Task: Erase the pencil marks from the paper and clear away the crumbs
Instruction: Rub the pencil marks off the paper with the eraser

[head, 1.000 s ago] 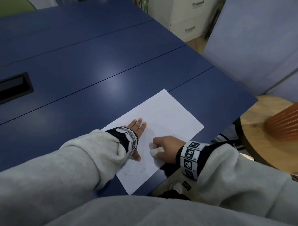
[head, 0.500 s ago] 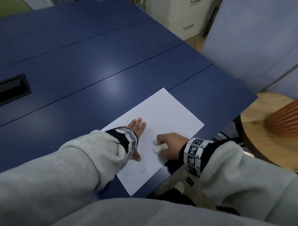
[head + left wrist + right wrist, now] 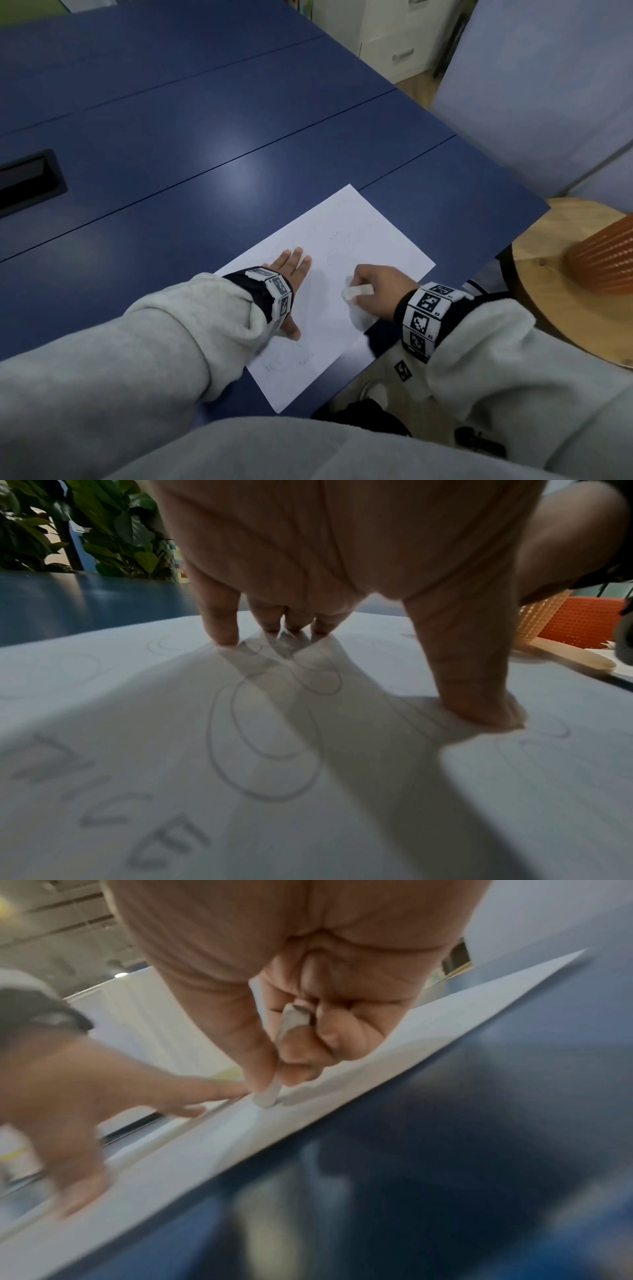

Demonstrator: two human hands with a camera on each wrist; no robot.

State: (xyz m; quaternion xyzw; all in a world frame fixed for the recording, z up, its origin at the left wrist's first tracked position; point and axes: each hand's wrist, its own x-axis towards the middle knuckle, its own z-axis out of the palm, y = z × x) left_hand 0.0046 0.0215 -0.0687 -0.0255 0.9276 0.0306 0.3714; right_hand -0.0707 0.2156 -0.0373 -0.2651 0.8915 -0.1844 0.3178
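Left hand [image 3: 291,274] is spread flat on the paper [image 3: 363,240], fingers [image 3: 222,626] straight, thumb pressed down, pinning the sheet. At its three o'clock the right hand [image 3: 380,291] pinches a white eraser [image 3: 358,292] between thumb and curled fingers [image 3: 301,1047], tip touching the sheet near its tabletop-edge side. The paper lies askew at the near right corner of the blue tabletop [image 3: 205,137]. Pencil marks [image 3: 270,737] show under the left palm: looped ovals and block letters. At two o'clock, off the tabletop, an orange basket [image 3: 606,260] sits on a round wooden stool [image 3: 548,274].
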